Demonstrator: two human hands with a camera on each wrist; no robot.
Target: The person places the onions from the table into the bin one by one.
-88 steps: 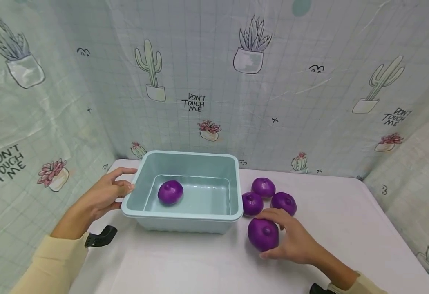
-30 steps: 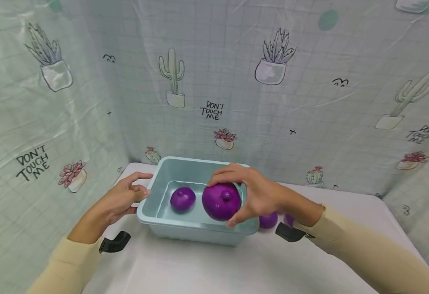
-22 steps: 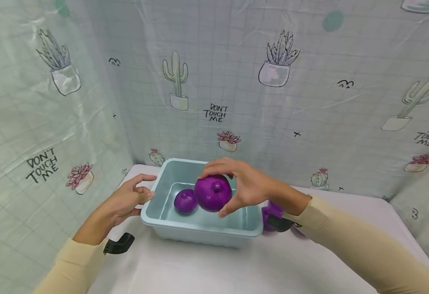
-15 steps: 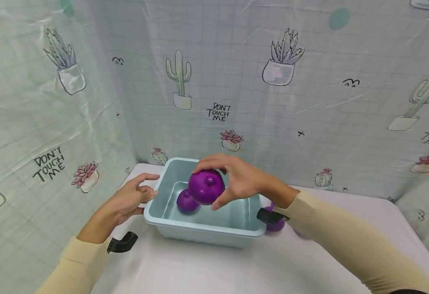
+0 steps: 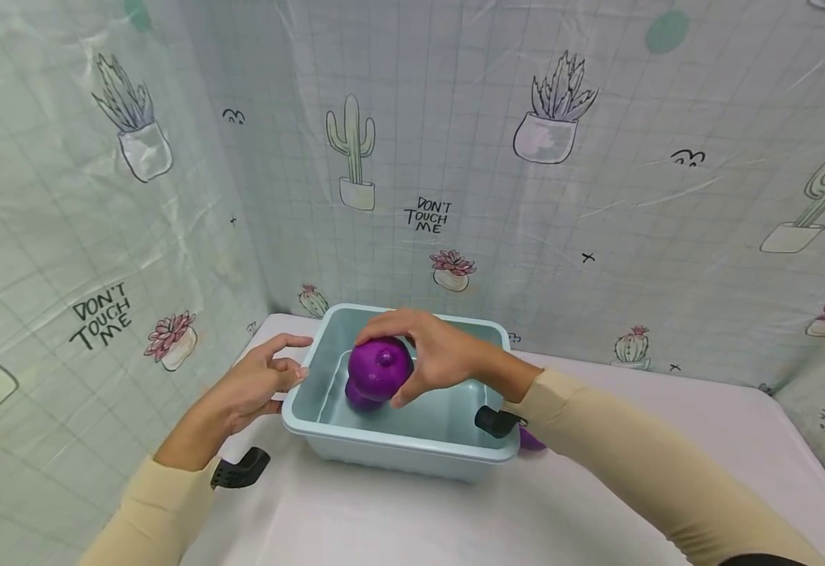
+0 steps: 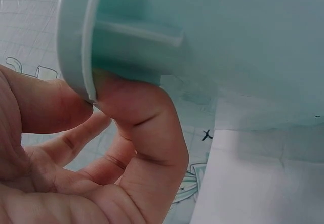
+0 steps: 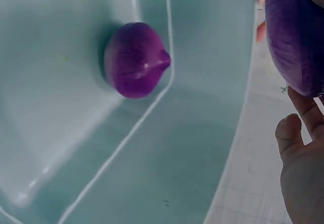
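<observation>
Right hand (image 5: pixel 435 352) holds purple onion (image 5: pixel 379 369) above basin (image 5: pixel 398 437).

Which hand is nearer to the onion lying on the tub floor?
Right. The right hand holds another onion just above the lying onion, inside the tub. The left hand grips the tub's left rim, outside it.
</observation>
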